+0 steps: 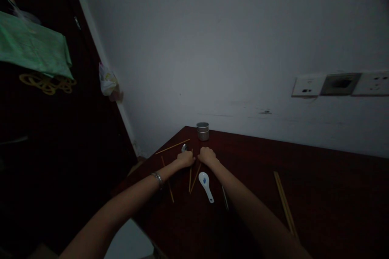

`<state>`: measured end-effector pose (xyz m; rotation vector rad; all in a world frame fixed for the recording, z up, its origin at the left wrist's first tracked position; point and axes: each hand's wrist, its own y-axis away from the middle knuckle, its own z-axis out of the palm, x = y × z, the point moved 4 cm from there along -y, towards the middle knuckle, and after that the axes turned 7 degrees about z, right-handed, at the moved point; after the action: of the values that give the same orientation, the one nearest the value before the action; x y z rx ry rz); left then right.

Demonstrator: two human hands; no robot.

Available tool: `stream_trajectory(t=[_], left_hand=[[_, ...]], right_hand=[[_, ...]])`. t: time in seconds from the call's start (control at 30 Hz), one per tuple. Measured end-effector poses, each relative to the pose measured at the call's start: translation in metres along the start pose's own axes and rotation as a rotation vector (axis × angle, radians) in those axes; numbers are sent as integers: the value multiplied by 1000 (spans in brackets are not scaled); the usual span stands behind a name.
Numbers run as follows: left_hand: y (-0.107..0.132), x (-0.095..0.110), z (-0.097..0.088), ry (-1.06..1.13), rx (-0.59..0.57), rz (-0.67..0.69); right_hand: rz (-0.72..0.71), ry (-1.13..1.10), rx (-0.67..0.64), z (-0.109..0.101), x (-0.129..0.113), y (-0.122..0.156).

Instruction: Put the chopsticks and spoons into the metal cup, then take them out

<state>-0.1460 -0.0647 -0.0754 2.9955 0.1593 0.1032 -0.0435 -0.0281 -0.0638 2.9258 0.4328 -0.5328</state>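
Both my hands are close together over the dark red table (252,162). My left hand (185,158) is closed around the upper part of a wooden chopstick (190,180), and a metal spoon (184,148) shows just beyond its knuckles. My right hand (208,155) has its fingers curled at the top of a second chopstick (196,178). The lower tips of these two chopsticks nearly meet, forming a narrow V. A white soup spoon (204,180) with a blue mark lies below my right hand. Partly under my right forearm is a thin pale utensil (225,198).
A perforated metal utensil holder (203,131) stands near the wall. Loose chopsticks lie at the left, one behind (173,146) and one beneath my left forearm (171,191). More chopsticks (285,202) lie at right. Wall sockets (307,86) and a dark door (91,129) border the area.
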Motion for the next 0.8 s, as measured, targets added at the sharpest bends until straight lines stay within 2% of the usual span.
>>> stream_trajectory(t=[0.27,0.43,0.53,0.67,0.7,0.8], left_hand=[[-6,2,4,-18,10,1],[-13,6,-2,10,-11,107],[-19,9,-26,37,7,184],[-17,15,-77,118,51,259],[-14,19,-91,183,60,287],[1,37,-128,583,109,407]], right_hand=[[56,-28,-2,9,1,1],[43,-88,-6,2,1,1],[4,-146,34,-16,-1,5],[-98,-260,64,-59,3,14],[-127,-294,56,-71,6,16],[-174,-400,58,-113,22,28]])
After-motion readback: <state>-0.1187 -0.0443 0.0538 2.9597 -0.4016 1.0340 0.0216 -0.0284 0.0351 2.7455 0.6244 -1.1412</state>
